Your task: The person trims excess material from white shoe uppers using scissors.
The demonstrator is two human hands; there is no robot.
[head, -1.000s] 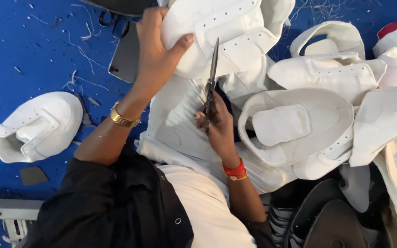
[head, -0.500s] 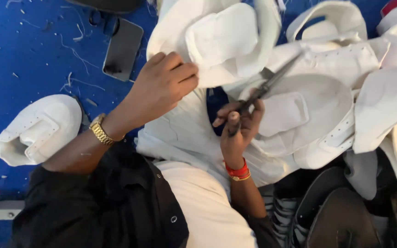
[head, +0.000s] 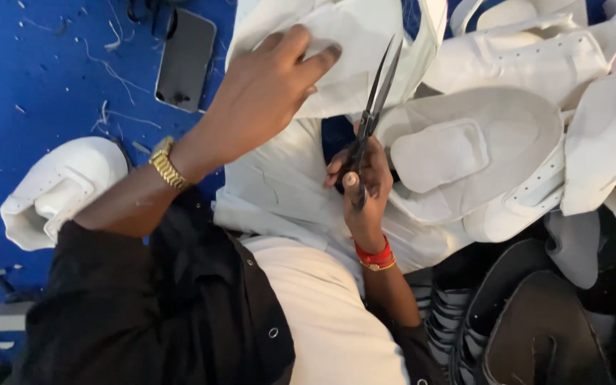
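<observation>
My left hand (head: 265, 93), with a gold watch on the wrist, grips a white shoe upper (head: 351, 43) and holds it up over my lap. My right hand (head: 361, 182), wearing a red thread band, is closed on a pair of dark scissors (head: 372, 114). The scissor blades point up and to the right, their tips next to the edge of the held upper. More white uppers (head: 479, 157) lie just right of the scissors.
A dark phone (head: 185, 60) lies on the blue surface (head: 44, 78) at upper left, among loose thread scraps. One white upper (head: 58, 189) sits alone at the left. A heap of white uppers fills the right side; dark soles (head: 529, 321) are stacked at lower right.
The scissors swung from tilted right back to nearly upright beside the held upper. My left hand shifted its grip on the white upper, which moved slightly right.
</observation>
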